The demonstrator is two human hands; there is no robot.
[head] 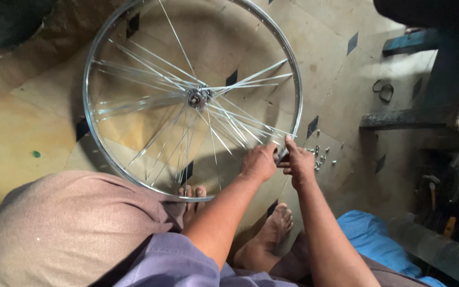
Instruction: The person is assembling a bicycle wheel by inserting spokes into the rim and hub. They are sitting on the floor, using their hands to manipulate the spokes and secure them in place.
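While I look down, both hands grip the lower right edge of the wheel rim | left hand and right hand close together | wheel upright over tiled floor | small nipples scattered beside.

Tiled floor with small dark diamond insets across most of the frame. Green paint spots at the left edge. Black rubber tyre in the upper left corner. Dark rubber loops on the floor, upper right. Dark wooden bench frame along the right side, blue-painted bar above. Blue cloth at lower right, beside a clear plastic bottle.
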